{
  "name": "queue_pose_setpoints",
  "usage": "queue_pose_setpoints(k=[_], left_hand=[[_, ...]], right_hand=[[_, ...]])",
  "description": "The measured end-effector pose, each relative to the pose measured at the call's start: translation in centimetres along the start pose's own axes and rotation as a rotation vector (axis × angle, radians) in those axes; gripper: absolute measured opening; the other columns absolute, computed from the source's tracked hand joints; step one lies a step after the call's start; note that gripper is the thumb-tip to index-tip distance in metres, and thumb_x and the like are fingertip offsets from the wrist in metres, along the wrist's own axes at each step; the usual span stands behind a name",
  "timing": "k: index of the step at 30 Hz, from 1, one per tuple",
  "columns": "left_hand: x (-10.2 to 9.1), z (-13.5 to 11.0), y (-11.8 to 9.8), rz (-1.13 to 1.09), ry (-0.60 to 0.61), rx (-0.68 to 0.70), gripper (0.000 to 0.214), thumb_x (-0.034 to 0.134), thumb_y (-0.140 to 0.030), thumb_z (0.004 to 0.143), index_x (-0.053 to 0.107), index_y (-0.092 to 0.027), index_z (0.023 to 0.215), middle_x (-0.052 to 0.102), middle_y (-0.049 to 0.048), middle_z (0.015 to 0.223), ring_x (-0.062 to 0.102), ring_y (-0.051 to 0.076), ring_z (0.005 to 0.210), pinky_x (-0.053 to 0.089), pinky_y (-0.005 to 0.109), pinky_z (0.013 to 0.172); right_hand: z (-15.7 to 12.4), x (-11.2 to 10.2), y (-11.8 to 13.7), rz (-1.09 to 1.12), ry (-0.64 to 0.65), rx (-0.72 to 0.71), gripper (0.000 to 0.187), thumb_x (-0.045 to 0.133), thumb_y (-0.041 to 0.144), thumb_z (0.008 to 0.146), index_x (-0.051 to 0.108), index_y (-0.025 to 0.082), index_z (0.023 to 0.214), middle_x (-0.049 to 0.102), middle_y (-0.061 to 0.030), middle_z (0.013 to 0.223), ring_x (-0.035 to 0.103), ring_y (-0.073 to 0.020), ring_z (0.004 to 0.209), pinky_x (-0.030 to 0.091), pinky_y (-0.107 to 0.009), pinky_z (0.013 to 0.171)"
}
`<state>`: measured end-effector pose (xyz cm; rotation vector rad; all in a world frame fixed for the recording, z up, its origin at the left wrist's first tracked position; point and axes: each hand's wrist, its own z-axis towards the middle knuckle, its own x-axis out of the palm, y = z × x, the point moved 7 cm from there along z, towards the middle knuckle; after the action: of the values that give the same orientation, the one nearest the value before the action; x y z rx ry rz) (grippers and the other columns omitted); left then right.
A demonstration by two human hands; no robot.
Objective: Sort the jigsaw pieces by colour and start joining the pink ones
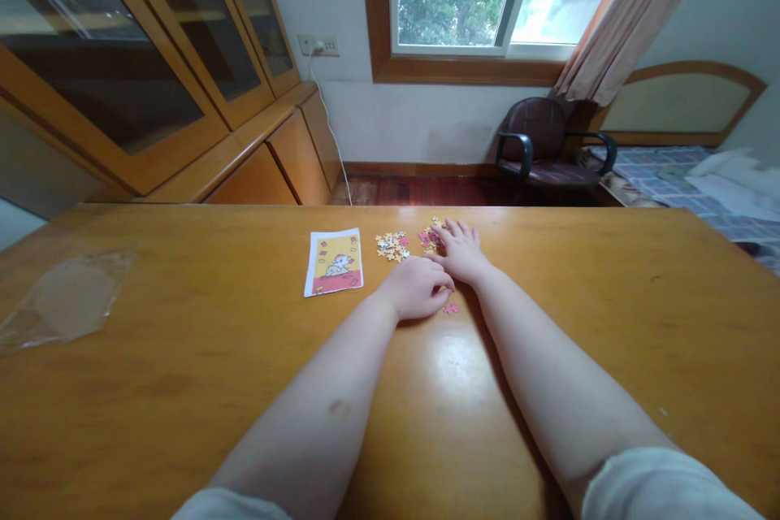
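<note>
On the wooden table lies a small picture card showing a white animal on yellow and red. Right of it sit loose jigsaw pieces, yellow and pink. My right hand lies flat with fingers spread over the pink pieces at the far side. My left hand rests on the table closer to me, fingers curled under; what they hold is hidden. A single pink piece lies just beside its knuckles.
A crumpled clear plastic bag lies at the table's left edge. Wooden cabinets with glass doors stand left. Beyond the table are a dark office chair, a window, a curtain and a bed at right.
</note>
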<state>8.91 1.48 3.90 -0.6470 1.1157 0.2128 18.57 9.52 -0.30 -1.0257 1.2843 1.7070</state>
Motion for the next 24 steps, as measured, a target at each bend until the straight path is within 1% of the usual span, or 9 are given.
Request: queue_pose_setpoints(k=[1,3,6,8,11,13,16,21,24], left_hand=[[0.1,0.0,-0.1,-0.007,0.011,0.007,0.022,0.052,-0.023,0.082,0.074,-0.023,0.086,0.070,0.0018,0.078,0.061,0.017,0.077,0.046,0.030,0.077],[0.3,0.0,-0.3,-0.008,0.045,0.025,0.021,0.053,-0.026,0.082,0.074,-0.025,0.086,0.069,0.0008,0.075,0.061,0.016,0.075,0.045,0.030,0.076],[0.6,0.0,-0.4,0.003,0.089,0.038,0.020,0.056,-0.029,0.082,0.075,-0.027,0.085,0.067,-0.0001,0.074,0.060,0.015,0.072,0.044,0.030,0.074],[0.8,0.0,-0.4,0.012,0.106,0.039,0.019,0.057,-0.030,0.081,0.075,-0.028,0.086,0.066,-0.0004,0.073,0.059,0.015,0.071,0.043,0.029,0.072],[1.0,0.1,-0.5,0.031,0.118,0.054,0.018,0.059,-0.032,0.081,0.076,-0.029,0.086,0.066,-0.0001,0.072,0.058,0.015,0.072,0.042,0.030,0.071],[1.1,0.1,-0.5,0.043,0.118,0.065,0.017,0.060,-0.033,0.080,0.076,-0.029,0.085,0.066,0.0003,0.071,0.058,0.016,0.074,0.042,0.030,0.072],[1.2,0.2,-0.3,0.059,0.116,0.060,0.016,0.060,-0.033,0.080,0.076,-0.028,0.081,0.066,0.0006,0.072,0.058,0.016,0.075,0.042,0.030,0.070],[1.1,0.2,0.3,0.064,0.116,0.005,0.011,0.065,-0.031,0.076,0.074,-0.025,0.076,0.068,0.0005,0.075,0.059,0.017,0.079,0.043,0.030,0.072],[1.0,0.2,0.2,0.020,0.107,0.002,0.012,0.066,-0.033,0.076,0.074,-0.024,0.079,0.069,0.0008,0.078,0.060,0.017,0.082,0.044,0.030,0.076]], right_hand=[[-0.1,0.3,0.1,-0.041,0.040,-0.003,0.069,0.058,0.057,0.076,0.044,0.029,0.138,0.032,-0.0122,0.150,0.020,-0.0380,0.138,0.009,-0.061,0.108],[-0.2,0.6,0.1,-0.082,0.083,0.007,0.066,0.052,0.057,0.081,0.039,0.033,0.141,0.027,-0.0105,0.152,0.016,-0.0394,0.139,0.005,-0.065,0.106],[-0.1,0.3,-0.4,-0.097,0.068,0.062,0.056,0.044,0.054,0.087,0.042,0.033,0.139,0.032,-0.0102,0.150,0.020,-0.0398,0.138,0.008,-0.067,0.105],[0.0,0.1,-0.3,-0.092,0.061,0.062,0.053,0.041,0.050,0.090,0.041,0.033,0.140,0.032,-0.0100,0.150,0.021,-0.0390,0.138,0.010,-0.067,0.105],[-0.2,0.6,1.1,-0.097,0.135,-0.074,0.051,0.040,0.047,0.091,0.039,0.036,0.141,0.026,-0.0063,0.153,0.016,-0.0368,0.140,0.009,-0.065,0.106],[-0.4,1.1,1.8,-0.120,0.198,-0.153,0.049,0.040,0.046,0.092,0.040,0.037,0.140,0.026,-0.0035,0.153,0.014,-0.0367,0.141,0.006,-0.065,0.107],[-0.4,1.5,1.5,-0.152,0.216,-0.138,0.048,0.037,0.044,0.093,0.040,0.036,0.140,0.028,-0.0026,0.152,0.014,-0.0388,0.140,0.004,-0.067,0.106],[-0.3,1.3,0.7,-0.163,0.157,-0.067,0.060,0.038,0.051,0.090,0.033,0.028,0.145,0.026,-0.0061,0.153,0.014,-0.0397,0.140,0.005,-0.067,0.106],[-0.5,1.3,1.1,-0.158,0.172,-0.091,0.059,0.036,0.050,0.091,0.031,0.029,0.145,0.024,-0.0056,0.154,0.013,-0.0380,0.141,0.005,-0.066,0.107]])
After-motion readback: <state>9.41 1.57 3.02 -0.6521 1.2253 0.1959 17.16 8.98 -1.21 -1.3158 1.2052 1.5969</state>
